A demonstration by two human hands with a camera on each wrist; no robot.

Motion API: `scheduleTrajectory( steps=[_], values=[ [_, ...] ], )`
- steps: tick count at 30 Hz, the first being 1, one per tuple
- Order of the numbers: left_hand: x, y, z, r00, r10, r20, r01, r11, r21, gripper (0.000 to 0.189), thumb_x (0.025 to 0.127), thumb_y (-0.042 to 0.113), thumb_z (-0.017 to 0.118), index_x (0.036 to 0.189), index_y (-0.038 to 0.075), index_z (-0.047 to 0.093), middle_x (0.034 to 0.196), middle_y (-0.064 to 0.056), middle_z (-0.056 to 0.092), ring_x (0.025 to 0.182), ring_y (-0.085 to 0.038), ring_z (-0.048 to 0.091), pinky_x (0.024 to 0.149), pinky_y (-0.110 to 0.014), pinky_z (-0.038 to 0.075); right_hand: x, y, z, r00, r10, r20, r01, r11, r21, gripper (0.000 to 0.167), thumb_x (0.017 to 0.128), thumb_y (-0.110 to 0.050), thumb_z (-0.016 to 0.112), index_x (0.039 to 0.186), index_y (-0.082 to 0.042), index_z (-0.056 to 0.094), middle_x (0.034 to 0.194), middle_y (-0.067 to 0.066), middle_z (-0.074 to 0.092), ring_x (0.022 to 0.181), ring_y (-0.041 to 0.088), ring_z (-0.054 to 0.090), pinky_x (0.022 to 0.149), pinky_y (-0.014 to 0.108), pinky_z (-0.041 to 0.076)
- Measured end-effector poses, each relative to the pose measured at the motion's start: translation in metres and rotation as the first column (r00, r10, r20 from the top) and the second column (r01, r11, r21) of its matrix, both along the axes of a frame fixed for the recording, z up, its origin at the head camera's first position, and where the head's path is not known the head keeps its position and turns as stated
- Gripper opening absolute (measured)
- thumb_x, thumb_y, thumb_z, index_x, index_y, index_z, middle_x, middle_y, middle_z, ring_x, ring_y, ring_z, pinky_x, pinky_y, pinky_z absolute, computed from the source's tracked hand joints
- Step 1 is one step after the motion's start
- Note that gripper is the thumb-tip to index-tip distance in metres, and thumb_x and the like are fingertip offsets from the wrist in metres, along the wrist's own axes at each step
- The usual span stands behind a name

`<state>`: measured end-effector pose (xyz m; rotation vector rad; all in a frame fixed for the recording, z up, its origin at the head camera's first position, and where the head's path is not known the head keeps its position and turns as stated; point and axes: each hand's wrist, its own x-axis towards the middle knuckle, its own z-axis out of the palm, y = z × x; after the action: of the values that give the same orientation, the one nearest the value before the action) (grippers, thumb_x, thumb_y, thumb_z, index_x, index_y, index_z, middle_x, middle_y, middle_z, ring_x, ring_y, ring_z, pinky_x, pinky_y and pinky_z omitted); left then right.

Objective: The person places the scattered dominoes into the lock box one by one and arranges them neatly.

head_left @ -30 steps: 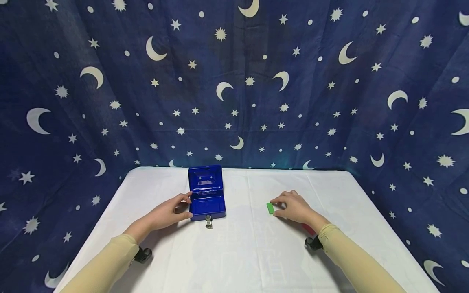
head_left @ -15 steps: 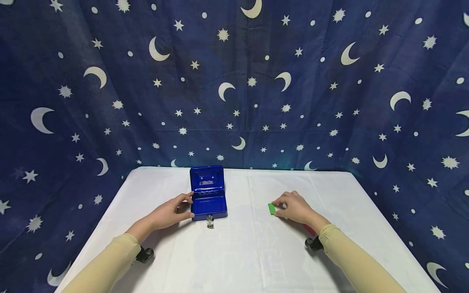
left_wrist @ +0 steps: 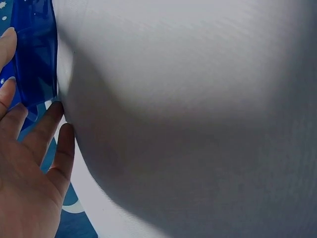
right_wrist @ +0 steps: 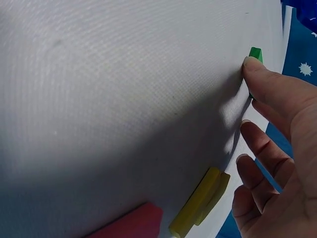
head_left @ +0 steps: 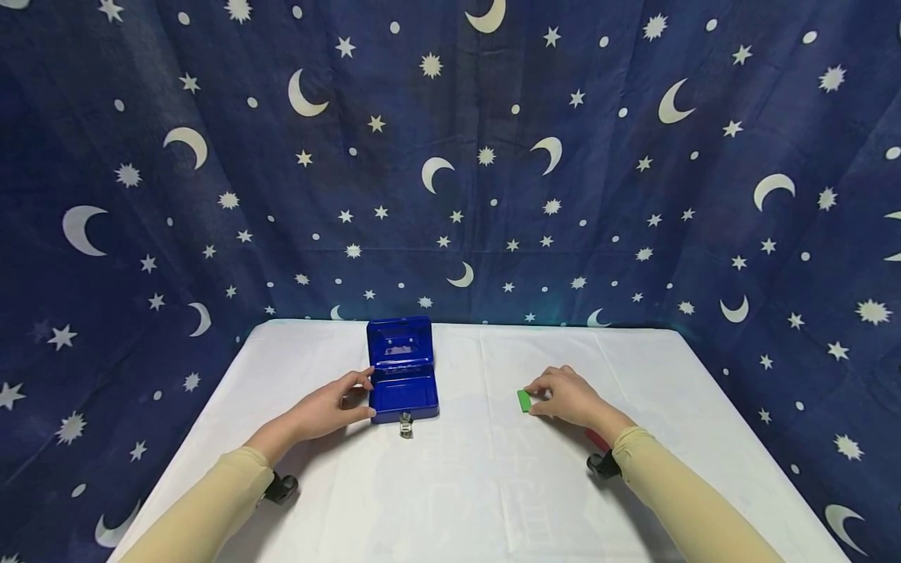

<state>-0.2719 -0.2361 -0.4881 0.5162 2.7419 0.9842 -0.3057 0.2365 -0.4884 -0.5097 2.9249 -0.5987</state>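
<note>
A blue metal box (head_left: 404,393) stands with its lid (head_left: 400,342) raised, left of the table's middle. A small silver lock (head_left: 406,426) hangs at its front. Beside the box's left wall is my left hand (head_left: 325,410), thumb at the front corner and index fingertip near the hinge. In the left wrist view, its fingers (left_wrist: 63,158) spread loosely along the box. To the right, thumb and index of my right hand (head_left: 568,397) pinch a small green block (head_left: 524,401) at the tabletop. The other fingers of that hand curve loosely, holding nothing.
Under my right wrist lies a red block (head_left: 597,439), partly hidden. The right wrist view shows a yellow block (right_wrist: 198,201) close to the red one. White cloth (head_left: 457,500) covers the table, and a dark blue curtain (head_left: 450,195) with moons and stars surrounds its back and sides.
</note>
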Motion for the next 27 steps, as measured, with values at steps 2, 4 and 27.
scheduleTrajectory(
  steps=[2, 4, 27],
  values=[
    [0.0005, -0.0002, 0.0, 1.0, -0.001, 0.002, 0.001, 1.0, -0.001, 0.041, 0.093, 0.047, 0.072, 0.121, 0.024, 0.053, 0.163, 0.004, 0.033, 0.14, -0.026, 0.047, 0.11, -0.05, 0.041, -0.0002, -0.0004, 0.0, 1.0, 0.001, 0.0, -0.001, 1.0, 0.004, 0.038, 0.08, -0.034, 0.087, 0.116, -0.023, 0.078, 0.102, -0.009, 0.063, 0.089, 0.014, 0.046, 0.078, 0.034, 0.042],
    [0.0009, -0.0003, 0.0001, 1.0, -0.003, 0.006, 0.003, 1.0, 0.001, 0.041, 0.093, 0.046, 0.073, 0.121, 0.023, 0.053, 0.163, 0.005, 0.032, 0.14, -0.025, 0.048, 0.11, -0.049, 0.041, 0.0001, -0.0005, 0.0001, 1.0, 0.002, 0.0, -0.002, 1.0, 0.005, 0.038, 0.08, -0.034, 0.087, 0.115, -0.023, 0.078, 0.101, -0.009, 0.063, 0.089, 0.014, 0.046, 0.078, 0.034, 0.043],
    [-0.0016, -0.0021, -0.0025, 1.0, -0.007, -0.008, 0.007, 1.0, -0.012, 0.041, 0.093, 0.048, 0.071, 0.121, 0.024, 0.052, 0.164, 0.006, 0.031, 0.14, -0.023, 0.047, 0.111, -0.05, 0.039, -0.003, 0.0014, -0.0057, 0.996, 0.058, -0.066, -0.055, 0.997, 0.045, 0.038, 0.081, -0.038, 0.086, 0.115, -0.023, 0.076, 0.094, -0.01, 0.061, 0.088, 0.013, 0.047, 0.078, 0.035, 0.043]
  ],
)
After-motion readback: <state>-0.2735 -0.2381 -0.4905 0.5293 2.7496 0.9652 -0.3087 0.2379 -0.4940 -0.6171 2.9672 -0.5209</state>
